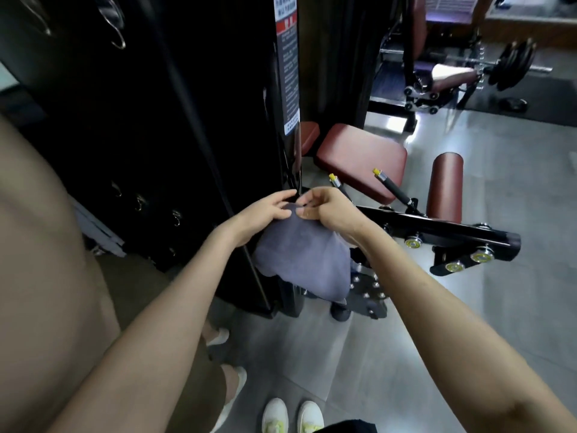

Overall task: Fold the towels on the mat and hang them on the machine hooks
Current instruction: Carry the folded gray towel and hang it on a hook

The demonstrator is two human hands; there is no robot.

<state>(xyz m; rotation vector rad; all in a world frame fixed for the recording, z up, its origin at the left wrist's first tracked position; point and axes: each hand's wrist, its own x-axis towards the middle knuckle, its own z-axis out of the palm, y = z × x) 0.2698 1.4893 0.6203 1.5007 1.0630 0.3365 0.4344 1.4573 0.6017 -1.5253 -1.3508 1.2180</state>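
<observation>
Hanging step: the towel (pixel 299 257) is held up against the machine (pixel 218 120), at its front edge.

The right hand (pixel 327 207) pinches the towel's top fold with curled fingers. The left hand (pixel 265 212) grips the same fold just beside it, thumb on the cloth. The rest hangs loose, clear of the floor (pixel 406 354). The next move, I judge, is to lead the top fold over a hook and let go. Small hooks (pixel 140 203) show on the dark panel left of the hands. The fingers hide any hook behind them, so I cannot tell whether the towel has caught. No mat is in view.
</observation>
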